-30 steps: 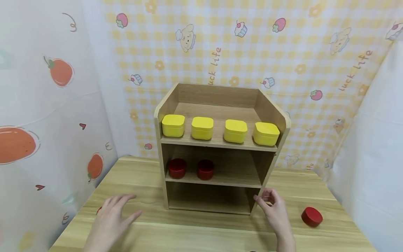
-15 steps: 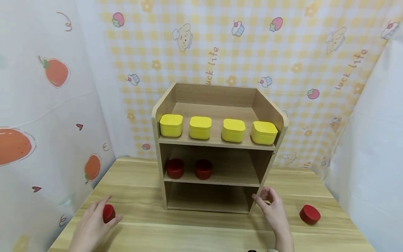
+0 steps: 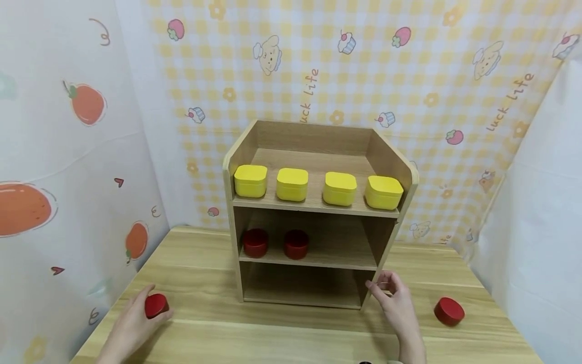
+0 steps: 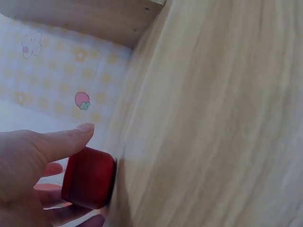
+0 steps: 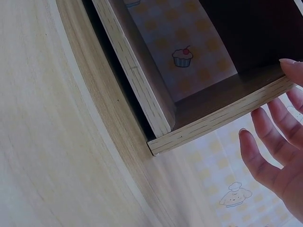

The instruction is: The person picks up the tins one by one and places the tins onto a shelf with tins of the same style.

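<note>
At the left of the table, my left hand (image 3: 132, 323) has its thumb and fingers around a red round box (image 3: 156, 306). The left wrist view shows the thumb on one side of this red box (image 4: 90, 178) and the fingers on the other, with the box's base at the tabletop. My right hand (image 3: 396, 306) pinches the right side panel of a small wooden shelf (image 3: 313, 208) near its foot. In the right wrist view the thumb lies inside the panel (image 5: 227, 111) and the fingers outside it.
Several yellow boxes (image 3: 292, 185) line the shelf's top level. Two red round boxes (image 3: 255, 243) stand on the middle level, towards the left. Another red round box (image 3: 449, 311) lies on the table (image 3: 273, 338) to the right of my right hand. Patterned cloth (image 3: 336, 65) hangs behind.
My left hand has moved left and down to the red round box and closed its fingers around it. The right hand stays at the shelf's side panel.
</note>
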Motion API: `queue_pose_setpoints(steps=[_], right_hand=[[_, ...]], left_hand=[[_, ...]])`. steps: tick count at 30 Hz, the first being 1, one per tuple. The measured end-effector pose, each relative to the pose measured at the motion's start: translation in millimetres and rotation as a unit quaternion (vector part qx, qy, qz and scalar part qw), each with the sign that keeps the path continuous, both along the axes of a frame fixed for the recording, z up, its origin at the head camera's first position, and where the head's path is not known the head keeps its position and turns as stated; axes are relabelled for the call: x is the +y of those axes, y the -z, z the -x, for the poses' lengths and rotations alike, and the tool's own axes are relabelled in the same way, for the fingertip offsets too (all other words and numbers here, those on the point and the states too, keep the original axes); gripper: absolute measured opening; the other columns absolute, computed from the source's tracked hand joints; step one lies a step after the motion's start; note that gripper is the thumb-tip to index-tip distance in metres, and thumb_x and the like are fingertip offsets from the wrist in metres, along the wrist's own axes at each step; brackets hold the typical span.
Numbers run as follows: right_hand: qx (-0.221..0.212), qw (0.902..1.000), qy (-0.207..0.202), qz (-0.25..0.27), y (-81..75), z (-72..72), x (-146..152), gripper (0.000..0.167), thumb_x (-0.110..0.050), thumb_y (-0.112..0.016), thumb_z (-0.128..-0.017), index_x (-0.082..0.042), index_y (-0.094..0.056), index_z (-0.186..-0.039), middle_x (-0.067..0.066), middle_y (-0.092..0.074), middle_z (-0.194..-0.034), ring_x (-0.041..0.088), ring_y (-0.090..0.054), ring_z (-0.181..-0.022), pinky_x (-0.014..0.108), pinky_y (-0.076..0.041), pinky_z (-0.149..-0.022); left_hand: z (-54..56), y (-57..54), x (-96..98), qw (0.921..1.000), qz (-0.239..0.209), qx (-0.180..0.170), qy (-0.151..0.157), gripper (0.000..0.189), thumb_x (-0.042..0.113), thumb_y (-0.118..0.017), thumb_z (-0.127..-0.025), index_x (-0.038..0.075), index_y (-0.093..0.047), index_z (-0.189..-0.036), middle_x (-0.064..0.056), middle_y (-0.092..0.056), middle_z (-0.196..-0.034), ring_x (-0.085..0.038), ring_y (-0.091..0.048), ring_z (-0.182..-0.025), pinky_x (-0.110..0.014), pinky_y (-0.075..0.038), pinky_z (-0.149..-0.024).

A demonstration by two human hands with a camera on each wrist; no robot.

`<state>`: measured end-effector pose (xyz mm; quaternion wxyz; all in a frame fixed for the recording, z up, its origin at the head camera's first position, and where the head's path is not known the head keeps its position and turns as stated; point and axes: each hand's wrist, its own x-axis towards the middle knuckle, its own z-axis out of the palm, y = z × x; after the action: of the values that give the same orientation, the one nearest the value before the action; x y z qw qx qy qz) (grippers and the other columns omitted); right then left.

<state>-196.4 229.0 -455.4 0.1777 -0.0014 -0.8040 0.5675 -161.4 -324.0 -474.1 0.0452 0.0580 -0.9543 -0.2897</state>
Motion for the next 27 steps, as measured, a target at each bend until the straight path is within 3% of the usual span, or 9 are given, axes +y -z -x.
queue_pose_setpoints(steps=[3, 10, 19, 27], right_hand=[[0.002, 1.0000, -0.002, 0.002, -0.4, 0.1, -0.4, 0.028, -0.005, -0.076, -0.085, 0.002, -0.056, -0.102, 0.007, -0.058, -0.095, 0.009, -0.058, -0.084, 0.021, -0.051, -0.071], [-0.007, 1.0000, -0.004, 0.004, 0.0, -0.1, 0.1, 0.028, -0.006, -0.076, -0.085, 0.002, -0.055, -0.102, 0.008, -0.058, -0.096, 0.010, -0.058, -0.085, 0.022, -0.051, -0.071], [-0.008, 0.9999, -0.003, 0.007, -0.5, -1.1, -0.3, 0.028, -0.006, -0.076, -0.085, 0.002, -0.056, -0.102, 0.009, -0.059, -0.096, 0.009, -0.058, -0.085, 0.021, -0.050, -0.072], [-0.004, 1.0000, 0.000, 0.001, 1.5, -0.7, 1.0, 0.024, -0.008, -0.075, -0.086, 0.000, -0.057, -0.100, 0.008, -0.058, -0.093, 0.012, -0.058, -0.084, 0.023, -0.051, -0.071]], left_hand=[[0.5, 3.3, -3.1, 0.9999, -0.001, 0.009, 0.009, 0.089, 0.035, -0.079, -0.081, -0.015, -0.031, -0.137, -0.043, -0.042, -0.124, -0.050, -0.051, -0.102, -0.053, -0.053, -0.073], [3.8, 7.4, -9.1, 0.9998, -0.004, -0.018, 0.011, 0.092, 0.039, -0.081, -0.079, -0.018, -0.033, -0.134, -0.043, -0.045, -0.121, -0.049, -0.053, -0.100, -0.052, -0.052, -0.074], [4.8, 8.6, -12.1, 0.9994, -0.020, -0.022, 0.015, 0.085, 0.034, -0.081, -0.079, -0.017, -0.039, -0.131, -0.038, -0.052, -0.115, -0.044, -0.057, -0.096, -0.049, -0.052, -0.074], [6.8, 6.0, -13.2, 0.9985, -0.026, -0.046, 0.011, 0.086, 0.042, -0.080, -0.079, -0.014, -0.041, -0.131, -0.036, -0.054, -0.116, -0.042, -0.058, -0.096, -0.050, -0.052, -0.074]])
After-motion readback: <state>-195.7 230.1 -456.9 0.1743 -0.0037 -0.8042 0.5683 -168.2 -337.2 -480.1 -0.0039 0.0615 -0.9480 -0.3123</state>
